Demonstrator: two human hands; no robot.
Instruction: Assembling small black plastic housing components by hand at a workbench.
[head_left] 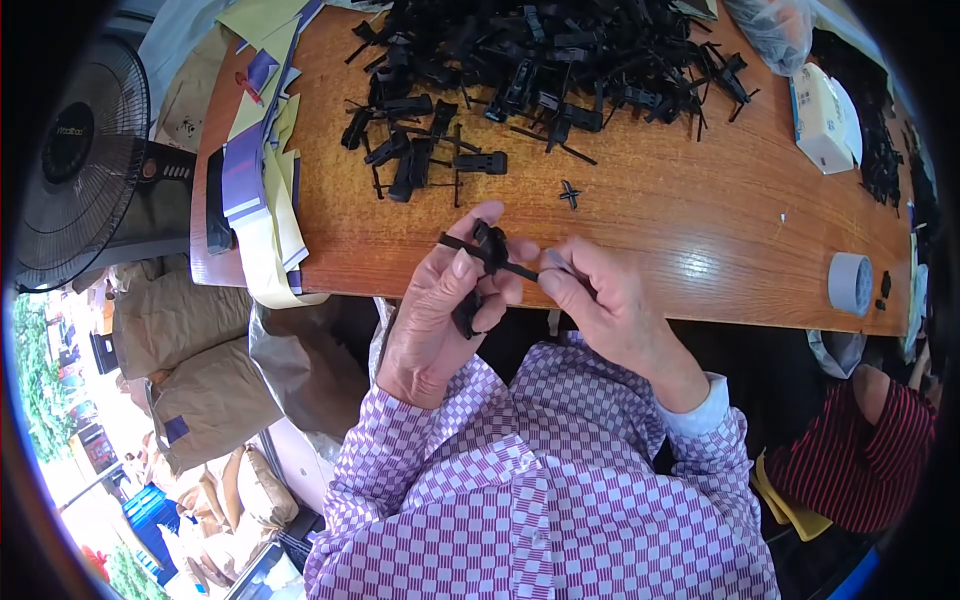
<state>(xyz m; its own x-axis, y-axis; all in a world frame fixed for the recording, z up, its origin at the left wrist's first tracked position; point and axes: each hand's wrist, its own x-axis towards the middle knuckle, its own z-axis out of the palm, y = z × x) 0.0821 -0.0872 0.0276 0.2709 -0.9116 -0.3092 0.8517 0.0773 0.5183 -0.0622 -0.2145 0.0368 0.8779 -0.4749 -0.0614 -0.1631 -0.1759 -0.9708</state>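
Observation:
Just off the table's near edge, my left hand (425, 325) has its fingers wrapped round a black plastic part (490, 245) with thin arms sticking out. A darker lower piece of it shows between the fingers. My right hand (622, 318) pinches the tip of the arm that points right; its fingertips hide that end. Beyond the hands lies a small black cross-shaped piece (569, 194). Several similar black parts (410, 160) are spread on the wood in front of a large heap of them (540, 65).
Envelopes and paper (262, 190) line the left edge of the wooden table (680, 200). A fan (80, 135) stands further left. On the right are a tissue pack (825, 120) and a tape roll (850, 284). Another person's striped sleeve (850, 450) shows at lower right; paper sacks (215, 390) lie at left.

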